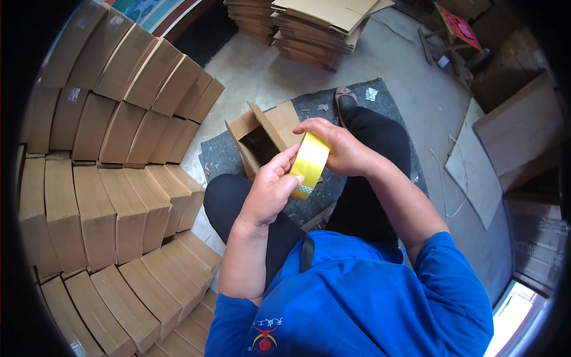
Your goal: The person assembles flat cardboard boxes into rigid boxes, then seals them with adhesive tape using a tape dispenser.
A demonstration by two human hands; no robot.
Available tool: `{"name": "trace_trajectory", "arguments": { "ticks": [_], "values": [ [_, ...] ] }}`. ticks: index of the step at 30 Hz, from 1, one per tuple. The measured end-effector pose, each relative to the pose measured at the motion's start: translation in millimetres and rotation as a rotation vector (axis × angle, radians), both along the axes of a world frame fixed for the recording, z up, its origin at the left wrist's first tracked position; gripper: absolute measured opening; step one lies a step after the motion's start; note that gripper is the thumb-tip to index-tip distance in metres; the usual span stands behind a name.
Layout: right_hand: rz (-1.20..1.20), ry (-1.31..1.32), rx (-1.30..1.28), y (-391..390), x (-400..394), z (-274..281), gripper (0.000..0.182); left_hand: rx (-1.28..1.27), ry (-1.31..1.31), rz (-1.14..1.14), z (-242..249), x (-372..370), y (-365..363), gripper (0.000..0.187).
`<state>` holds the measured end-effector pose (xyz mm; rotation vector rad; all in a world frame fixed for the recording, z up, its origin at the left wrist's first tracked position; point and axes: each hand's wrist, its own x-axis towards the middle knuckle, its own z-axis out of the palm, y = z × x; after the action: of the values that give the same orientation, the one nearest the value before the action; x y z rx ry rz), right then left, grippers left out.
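Observation:
Both of my hands grip a roll of yellow packing tape [311,162], held tilted above my lap. My left hand [270,187] is closed on the roll's lower left side, its thumb pressed on the tape near a patterned patch at the bottom edge. Around the upper right side of the roll, my right hand [333,146] is closed too. Just beyond my hands a cardboard box [247,126] stands on the floor mat with its flaps raised. Its inside is dark, and my hands cover part of its near side.
Stacked closed cartons [119,196] form a wall on my left. Flattened cardboard [321,35] is piled ahead. A dark mat [380,113] lies under my feet. To the right are a small wooden stool [455,35], a leaning board [473,166] and a loose white cord [443,178].

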<state>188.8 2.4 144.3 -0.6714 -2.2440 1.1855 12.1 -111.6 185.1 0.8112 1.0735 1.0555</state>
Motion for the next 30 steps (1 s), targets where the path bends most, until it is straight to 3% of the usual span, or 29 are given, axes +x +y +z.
{"name": "trace_trajectory", "arguments": {
  "ticks": [16,20,22,26,27,29,30],
  "values": [
    [0.086,-0.034,0.0,-1,-3,6,0.059,-0.095,0.0,0.059,-9,-4,2,0.056],
    [0.022,-0.104,0.026,-1,-5,-3,0.059,-0.089,-0.239,0.054,-10,1,1,0.055],
    [-0.143,-0.016,-0.068,2,-7,-7,0.059,-0.083,-0.32,0.1,-8,7,0,0.055],
    [-0.337,0.033,-0.07,-4,-5,-8,0.053,-0.03,-0.394,0.186,-8,13,-1,0.055],
    [-0.387,0.106,-0.14,-9,-5,-2,0.039,-0.016,-0.417,0.22,-7,13,0,0.055],
    [-0.318,0.232,-0.409,-18,-1,9,0.028,0.0,-0.438,0.265,-6,13,1,0.055],
    [-0.273,0.207,-0.412,-26,0,11,0.028,0.008,-0.464,0.306,-5,13,1,0.055]
  ]
}}
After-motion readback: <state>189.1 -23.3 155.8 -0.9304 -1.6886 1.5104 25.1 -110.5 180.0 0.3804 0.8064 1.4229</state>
